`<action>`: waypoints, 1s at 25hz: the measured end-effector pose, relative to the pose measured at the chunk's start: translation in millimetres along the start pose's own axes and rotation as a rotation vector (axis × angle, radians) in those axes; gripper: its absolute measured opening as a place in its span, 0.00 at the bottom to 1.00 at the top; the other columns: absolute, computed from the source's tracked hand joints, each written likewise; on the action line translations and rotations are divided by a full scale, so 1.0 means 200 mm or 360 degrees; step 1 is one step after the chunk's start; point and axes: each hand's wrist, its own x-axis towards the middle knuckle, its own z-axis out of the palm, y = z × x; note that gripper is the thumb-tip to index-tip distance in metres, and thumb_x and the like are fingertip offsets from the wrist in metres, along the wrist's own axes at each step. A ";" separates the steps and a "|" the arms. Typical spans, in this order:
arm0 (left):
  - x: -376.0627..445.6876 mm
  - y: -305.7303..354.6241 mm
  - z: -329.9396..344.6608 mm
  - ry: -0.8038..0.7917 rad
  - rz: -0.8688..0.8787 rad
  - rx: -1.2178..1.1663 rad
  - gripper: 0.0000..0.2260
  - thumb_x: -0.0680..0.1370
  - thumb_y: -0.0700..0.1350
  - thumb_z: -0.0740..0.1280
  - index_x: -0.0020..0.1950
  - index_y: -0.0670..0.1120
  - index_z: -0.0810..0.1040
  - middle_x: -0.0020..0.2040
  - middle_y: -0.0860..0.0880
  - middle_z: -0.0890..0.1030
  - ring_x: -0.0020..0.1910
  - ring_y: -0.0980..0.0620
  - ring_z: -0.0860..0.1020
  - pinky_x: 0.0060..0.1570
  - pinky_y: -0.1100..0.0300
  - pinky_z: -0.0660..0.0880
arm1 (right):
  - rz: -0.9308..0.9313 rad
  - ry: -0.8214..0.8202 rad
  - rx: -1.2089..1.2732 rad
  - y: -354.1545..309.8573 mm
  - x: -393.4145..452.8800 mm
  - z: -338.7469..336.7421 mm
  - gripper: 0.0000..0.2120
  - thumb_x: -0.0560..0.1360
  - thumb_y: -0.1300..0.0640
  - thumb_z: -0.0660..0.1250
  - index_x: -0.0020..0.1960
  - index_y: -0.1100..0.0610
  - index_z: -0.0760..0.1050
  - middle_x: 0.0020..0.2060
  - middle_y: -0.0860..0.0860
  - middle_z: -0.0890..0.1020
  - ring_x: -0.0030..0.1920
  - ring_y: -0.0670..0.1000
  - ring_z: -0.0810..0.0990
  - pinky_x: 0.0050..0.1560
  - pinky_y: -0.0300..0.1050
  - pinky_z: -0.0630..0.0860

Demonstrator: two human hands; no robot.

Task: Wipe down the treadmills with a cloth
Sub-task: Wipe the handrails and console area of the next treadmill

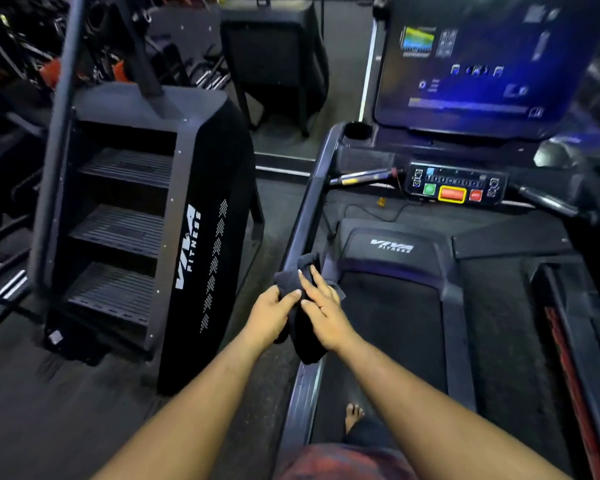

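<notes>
I stand on a black treadmill (392, 247) with a lit blue screen (471, 64) and a control panel (456, 187) ahead. A dark cloth (303, 334) is bunched over the treadmill's left handrail (309, 209). My left hand (271, 315) grips the cloth from the left side. My right hand (324, 311) lies on the cloth from the right, fingers spread and slightly curled over it. Part of the cloth hangs down below both hands. My bare foot (354, 415) shows on the belt.
A black stair-climber machine (146, 230) stands close on the left, with a narrow strip of floor between it and the treadmill. Gym gear and a dark stand (274, 60) crowd the back. Another machine's frame (575, 341) borders the right side.
</notes>
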 end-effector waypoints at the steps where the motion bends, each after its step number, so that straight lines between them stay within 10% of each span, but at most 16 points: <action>1: 0.03 0.03 0.02 -0.0035 -0.0026 -0.0162 0.04 0.80 0.41 0.66 0.51 0.46 0.81 0.43 0.47 0.86 0.47 0.46 0.83 0.46 0.57 0.78 | -0.0011 0.0077 0.0026 0.00 0.01 -0.05 0.24 0.81 0.51 0.58 0.71 0.29 0.57 0.78 0.40 0.54 0.79 0.51 0.52 0.78 0.52 0.48; 8: 0.39 0.31 0.24 -0.0220 -0.0052 -0.0429 0.12 0.79 0.39 0.61 0.58 0.45 0.81 0.54 0.43 0.85 0.55 0.46 0.83 0.56 0.50 0.77 | 0.0299 0.0344 0.0661 0.12 0.33 -0.48 0.39 0.76 0.44 0.70 0.80 0.45 0.53 0.76 0.47 0.65 0.73 0.46 0.66 0.76 0.49 0.62; 12: 0.73 0.40 0.44 -0.0149 -0.0077 -0.0312 0.08 0.80 0.41 0.65 0.58 0.44 0.78 0.53 0.43 0.85 0.55 0.45 0.83 0.56 0.49 0.79 | 0.0364 0.0431 0.0927 0.28 0.62 -0.71 0.32 0.68 0.48 0.79 0.68 0.47 0.70 0.61 0.47 0.82 0.61 0.46 0.80 0.66 0.55 0.75; 19: 1.28 0.51 0.60 0.0226 0.0131 0.0567 0.09 0.74 0.54 0.73 0.51 0.53 0.78 0.43 0.54 0.84 0.42 0.52 0.83 0.46 0.47 0.80 | 0.0294 0.0619 0.0362 0.44 1.11 -1.01 0.30 0.71 0.49 0.76 0.67 0.51 0.66 0.60 0.48 0.79 0.60 0.49 0.79 0.58 0.43 0.74; 25: 1.84 0.67 0.56 0.0495 0.0409 0.1340 0.16 0.75 0.60 0.69 0.51 0.48 0.78 0.47 0.49 0.82 0.52 0.44 0.79 0.51 0.49 0.74 | 0.0275 0.0710 -0.0320 0.40 1.68 -1.13 0.35 0.75 0.44 0.71 0.74 0.56 0.59 0.68 0.55 0.67 0.66 0.59 0.73 0.62 0.55 0.74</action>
